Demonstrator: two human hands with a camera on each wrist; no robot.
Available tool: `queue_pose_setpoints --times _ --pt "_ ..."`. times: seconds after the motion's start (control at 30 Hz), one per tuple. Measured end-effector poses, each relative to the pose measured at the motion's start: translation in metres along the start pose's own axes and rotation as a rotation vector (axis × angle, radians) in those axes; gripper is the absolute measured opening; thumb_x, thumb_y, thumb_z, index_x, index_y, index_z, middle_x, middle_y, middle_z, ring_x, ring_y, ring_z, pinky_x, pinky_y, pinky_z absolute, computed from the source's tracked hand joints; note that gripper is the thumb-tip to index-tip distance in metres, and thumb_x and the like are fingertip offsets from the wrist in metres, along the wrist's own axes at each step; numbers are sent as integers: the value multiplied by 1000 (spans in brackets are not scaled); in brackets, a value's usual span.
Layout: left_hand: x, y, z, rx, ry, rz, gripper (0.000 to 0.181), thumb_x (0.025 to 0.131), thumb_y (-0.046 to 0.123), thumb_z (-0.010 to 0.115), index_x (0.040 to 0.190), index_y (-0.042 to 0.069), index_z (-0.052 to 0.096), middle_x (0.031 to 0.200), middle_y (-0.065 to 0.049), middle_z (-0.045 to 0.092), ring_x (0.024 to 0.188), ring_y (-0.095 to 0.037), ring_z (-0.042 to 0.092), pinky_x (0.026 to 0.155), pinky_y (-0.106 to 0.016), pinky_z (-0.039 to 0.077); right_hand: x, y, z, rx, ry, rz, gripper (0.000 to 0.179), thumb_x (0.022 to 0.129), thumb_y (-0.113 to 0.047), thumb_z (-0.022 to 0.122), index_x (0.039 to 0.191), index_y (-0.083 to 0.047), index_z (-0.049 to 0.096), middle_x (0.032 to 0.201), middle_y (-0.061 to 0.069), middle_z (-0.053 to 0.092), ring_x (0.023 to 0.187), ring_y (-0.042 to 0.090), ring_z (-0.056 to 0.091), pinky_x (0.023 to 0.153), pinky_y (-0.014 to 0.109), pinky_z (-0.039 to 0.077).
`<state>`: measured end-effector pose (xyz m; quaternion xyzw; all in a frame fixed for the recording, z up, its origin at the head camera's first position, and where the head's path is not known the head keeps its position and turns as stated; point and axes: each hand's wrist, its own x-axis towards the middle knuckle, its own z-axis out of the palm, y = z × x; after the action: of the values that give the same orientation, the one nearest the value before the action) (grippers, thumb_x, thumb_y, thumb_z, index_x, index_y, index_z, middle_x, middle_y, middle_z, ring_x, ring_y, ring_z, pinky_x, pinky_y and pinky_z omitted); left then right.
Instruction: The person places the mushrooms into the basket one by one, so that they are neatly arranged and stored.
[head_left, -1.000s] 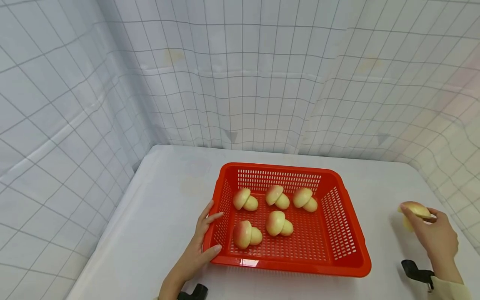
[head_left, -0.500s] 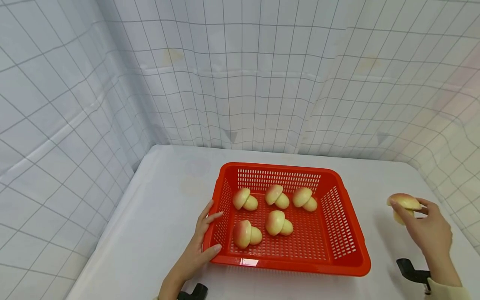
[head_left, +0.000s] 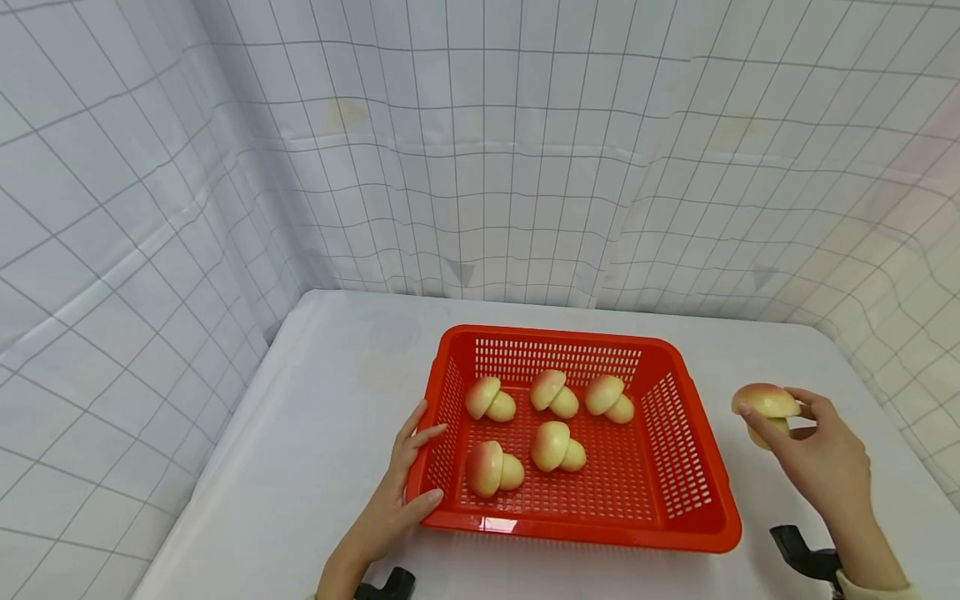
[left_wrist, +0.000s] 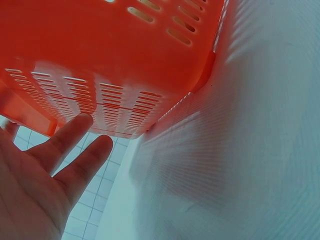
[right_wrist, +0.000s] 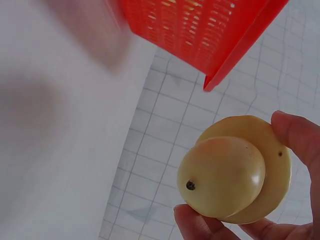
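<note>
My right hand (head_left: 825,454) pinches a toy mushroom (head_left: 767,402) with a reddish-yellow cap and pale stem, held to the right of the red basket (head_left: 585,537). In the right wrist view, the mushroom's rounded stem end (right_wrist: 222,175) faces the camera, with thumb and fingers around the cap's edge. My left hand (head_left: 390,496) rests on the basket's left rim near its front corner, fingers spread. The left wrist view shows two straight fingers (left_wrist: 82,162) against the basket's slotted outer wall (left_wrist: 117,100). Inside the basket lie several similar mushrooms, among them a front-left one (head_left: 491,471) and a back-right one (head_left: 609,398).
The basket stands on a white-covered table (head_left: 337,367). White cloth with a grey grid (head_left: 525,167) hangs behind and at both sides. A black wrist mount (head_left: 806,554) sits on the right wrist, and another (head_left: 390,583) on the left.
My right hand has moved left toward the basket, carrying the mushroom. The left hand, the basket and the mushrooms in it have stayed in place.
</note>
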<state>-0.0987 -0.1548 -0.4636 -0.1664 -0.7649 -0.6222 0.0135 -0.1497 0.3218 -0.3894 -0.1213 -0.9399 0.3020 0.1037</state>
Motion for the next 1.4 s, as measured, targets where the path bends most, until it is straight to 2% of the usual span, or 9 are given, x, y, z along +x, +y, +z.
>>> queue_pose_setpoints --times 0.23,0.4,0.5,0.57,0.67,0.73,0.97,1.13,1.4 --pt "0 0 1 -14 -7 8 66 82 15 62 142 13 36 156 9 0 139 -32 7 88 -44 48 -8 -19 -4 13 23 -80 73 81 -49 70 133 -3 47 120 21 53 73 -8 44 48 29 43" --pt "-1 -1 1 -24 -12 23 66 82 14 62 143 13 36 156 8 0 139 -32 6 88 -45 48 -13 -31 -10 17 2 -135 74 80 -48 72 134 -4 46 122 20 53 71 -14 42 48 28 44" --pt "-1 -1 1 -24 -14 28 66 82 14 62 143 13 36 156 8 0 139 -32 6 88 -45 48 -15 -38 -12 13 -29 -171 74 79 -47 73 134 -4 45 123 19 53 74 -8 50 48 29 45" --pt "-1 -1 1 -23 -17 31 66 82 13 62 143 12 36 156 8 -1 139 -32 6 88 -45 48 -16 -44 -13 6 -46 -201 74 80 -46 73 133 -4 44 122 19 53 79 5 58 47 30 45" --pt "-1 -1 0 -15 -15 29 65 82 14 62 143 13 36 156 8 -1 139 -32 6 88 -45 48 -17 -51 -14 -3 -69 -239 72 80 -46 72 131 -3 44 121 20 53 84 27 60 47 30 45" --pt "-1 -1 0 -10 -15 28 65 82 14 62 143 13 36 156 8 0 139 -32 6 88 -45 48 -17 -56 -14 -11 -83 -260 72 80 -46 73 130 -2 43 121 20 53 84 33 58 48 30 44" --pt "-1 -1 -1 28 -25 48 65 84 14 62 143 14 36 157 6 -1 139 -33 6 89 -46 47 -13 -72 -15 -30 -184 -322 73 78 -49 74 126 -4 44 118 16 56 85 28 59 52 31 46" --pt "-1 -1 -1 28 -18 46 65 83 14 62 143 14 36 157 7 0 139 -32 6 89 -47 47 -4 -85 -17 -55 -326 -381 68 76 -51 74 121 -8 47 102 7 62 80 21 61 56 34 45" --pt "-1 -2 -1 15 -19 45 66 83 14 62 143 13 36 157 6 -1 139 -33 6 89 -48 47 11 -103 -9 -100 -552 -469 62 71 -52 78 111 -13 51 103 4 59 85 21 59 60 32 48"
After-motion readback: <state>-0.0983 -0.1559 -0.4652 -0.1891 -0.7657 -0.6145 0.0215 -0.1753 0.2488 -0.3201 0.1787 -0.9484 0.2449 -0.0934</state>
